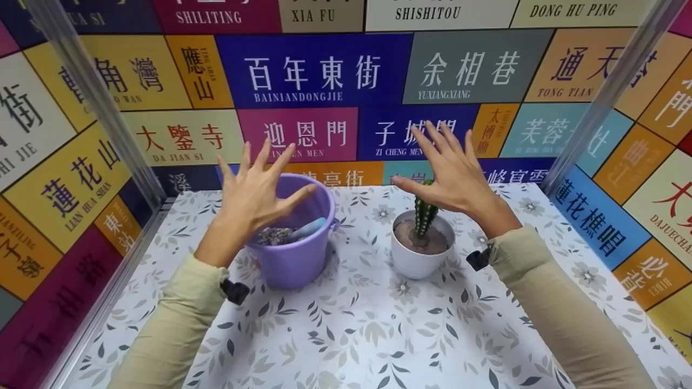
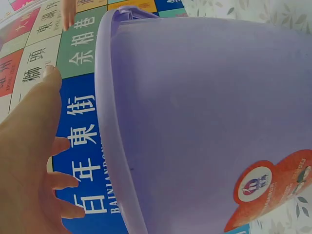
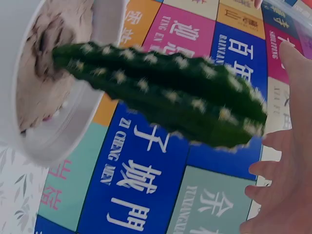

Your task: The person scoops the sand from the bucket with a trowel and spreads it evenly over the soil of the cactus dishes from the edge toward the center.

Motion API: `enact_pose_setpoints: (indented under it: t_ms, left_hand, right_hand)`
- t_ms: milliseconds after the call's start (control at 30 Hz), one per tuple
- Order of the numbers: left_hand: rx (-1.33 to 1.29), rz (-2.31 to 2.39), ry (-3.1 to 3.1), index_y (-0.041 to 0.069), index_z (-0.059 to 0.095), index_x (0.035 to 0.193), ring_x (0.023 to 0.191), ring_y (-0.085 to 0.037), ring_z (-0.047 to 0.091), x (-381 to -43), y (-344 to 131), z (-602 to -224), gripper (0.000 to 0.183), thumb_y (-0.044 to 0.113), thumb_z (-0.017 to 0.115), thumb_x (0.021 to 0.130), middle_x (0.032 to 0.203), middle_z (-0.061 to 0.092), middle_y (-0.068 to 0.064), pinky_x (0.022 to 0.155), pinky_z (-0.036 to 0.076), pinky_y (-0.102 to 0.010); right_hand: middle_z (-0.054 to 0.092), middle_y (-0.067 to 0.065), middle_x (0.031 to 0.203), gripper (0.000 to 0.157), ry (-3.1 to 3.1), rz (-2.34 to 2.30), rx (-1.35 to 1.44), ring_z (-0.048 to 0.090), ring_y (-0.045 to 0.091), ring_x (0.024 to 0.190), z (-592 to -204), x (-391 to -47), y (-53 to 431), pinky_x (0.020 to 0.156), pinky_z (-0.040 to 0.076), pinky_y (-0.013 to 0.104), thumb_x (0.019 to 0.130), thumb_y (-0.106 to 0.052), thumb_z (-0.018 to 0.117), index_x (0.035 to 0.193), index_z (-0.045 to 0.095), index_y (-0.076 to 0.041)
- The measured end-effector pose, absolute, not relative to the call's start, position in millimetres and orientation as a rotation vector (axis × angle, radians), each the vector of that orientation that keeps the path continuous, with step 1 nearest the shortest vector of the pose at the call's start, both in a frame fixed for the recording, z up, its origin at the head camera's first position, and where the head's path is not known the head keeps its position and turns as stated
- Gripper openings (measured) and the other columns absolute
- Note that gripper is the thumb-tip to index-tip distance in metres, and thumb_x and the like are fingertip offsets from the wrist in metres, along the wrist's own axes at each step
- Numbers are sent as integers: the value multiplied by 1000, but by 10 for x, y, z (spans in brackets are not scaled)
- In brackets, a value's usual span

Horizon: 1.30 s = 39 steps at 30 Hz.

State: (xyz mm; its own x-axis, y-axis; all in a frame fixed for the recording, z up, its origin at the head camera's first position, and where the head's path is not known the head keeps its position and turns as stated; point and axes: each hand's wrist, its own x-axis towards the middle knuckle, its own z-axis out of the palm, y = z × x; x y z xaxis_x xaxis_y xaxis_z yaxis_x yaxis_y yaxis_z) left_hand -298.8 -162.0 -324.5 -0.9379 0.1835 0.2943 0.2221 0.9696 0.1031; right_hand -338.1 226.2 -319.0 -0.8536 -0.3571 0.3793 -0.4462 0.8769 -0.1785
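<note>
My left hand [image 1: 251, 192] is raised above the near left side of a purple bucket [image 1: 294, 265], fingers spread and holding nothing. Inside the bucket lie a grainy mix [image 1: 273, 236] and a pale blue tool handle [image 1: 309, 229], its other end hidden. My right hand [image 1: 454, 175], also spread and without anything in it, hovers above and to the right of a cactus [image 1: 425, 216]. That cactus stands upright in brown soil in a white pot [image 1: 419, 263]. In the left wrist view, the bucket's side bears an orange-red label [image 2: 273, 187].
A white tablecloth [image 1: 346, 335] with grey leaves and flowers covers the table. Behind it rises a wall of coloured panels [image 1: 313, 70] with Chinese writing. Clear upright strips [image 1: 102, 102] stand at the left and right corners. A black wrist strap [image 1: 235, 292] shows at the left sleeve.
</note>
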Motion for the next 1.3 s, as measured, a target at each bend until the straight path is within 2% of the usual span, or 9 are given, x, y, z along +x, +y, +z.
enact_pose_setpoints:
  t_ms: [233, 400, 533, 667, 833, 1100, 1200, 1300]
  left_hand:
    - [-359, -216, -2798, 42, 20, 173, 169, -41, 17, -2942, -1664, -3328, 92, 90, 37, 96, 182, 19, -10, 131, -1, -75]
    - [-407, -247, -2783, 36, 31, 171, 165, -40, 30, -2918, -1664, -3409, 86, 83, 42, 100, 179, 30, -10, 133, 15, -68]
    - [-442, -268, -2771, 32, 42, 166, 159, -42, 41, -2911, -1632, -3476, 80, 78, 46, 101, 175, 40, -10, 129, 30, -68]
    - [-480, -274, -2760, 28, 52, 160, 153, -40, 49, -2903, -1597, -3533, 74, 74, 50, 102, 167, 52, -10, 124, 39, -65]
    - [-501, -314, -2781, 24, 60, 153, 149, -38, 56, -2912, -1574, -3579, 68, 69, 56, 102, 160, 60, -9, 123, 43, -62]
    - [-556, -353, -2825, 22, 67, 145, 125, -39, 72, -2984, -1504, -3635, 58, 60, 67, 101, 145, 70, -9, 107, 57, -59]
    - [-585, -357, -2818, 21, 70, 140, 115, -38, 76, -3009, -1475, -3655, 54, 58, 71, 100, 137, 74, -7, 101, 60, -57]
    - [-607, -379, -2828, 19, 74, 135, 112, -35, 77, -3030, -1454, -3679, 50, 55, 74, 98, 131, 77, -6, 100, 61, -55]
  right_hand:
    - [17, 2, 183, 103, -2594, 387, 685, 10, 31, 171, -3215, -3331, 2014, 138, -2, 55, 93, -84, 57, 174, 17, -35]
    - [26, 5, 181, 97, -2529, 471, 734, 20, 32, 169, -3324, -3301, 1817, 136, 17, 61, 95, -79, 61, 172, 28, -30]
    - [34, 6, 177, 89, -2470, 500, 786, 29, 32, 166, -3422, -3278, 1674, 131, 27, 65, 98, -72, 62, 169, 38, -24]
    - [44, 10, 172, 80, -2379, 438, 825, 38, 34, 161, -3460, -3261, 1575, 131, 31, 61, 101, -64, 65, 163, 48, -17]
    - [52, 12, 166, 66, -2302, 430, 822, 45, 35, 157, -3432, -3238, 1498, 130, 34, 57, 102, -52, 69, 155, 58, -13]
    - [52, 10, 165, 60, -2340, 531, 928, 49, 30, 154, -3538, -3158, 1271, 128, 40, 51, 105, -41, 67, 156, 55, -13]
    - [50, 8, 166, 60, -2388, 586, 942, 50, 29, 153, -3619, -3137, 1161, 123, 47, 49, 106, -42, 66, 158, 53, -15]
    - [48, 8, 168, 61, -2438, 666, 951, 52, 29, 153, -3704, -3118, 1062, 120, 50, 51, 108, -45, 63, 160, 51, -17]
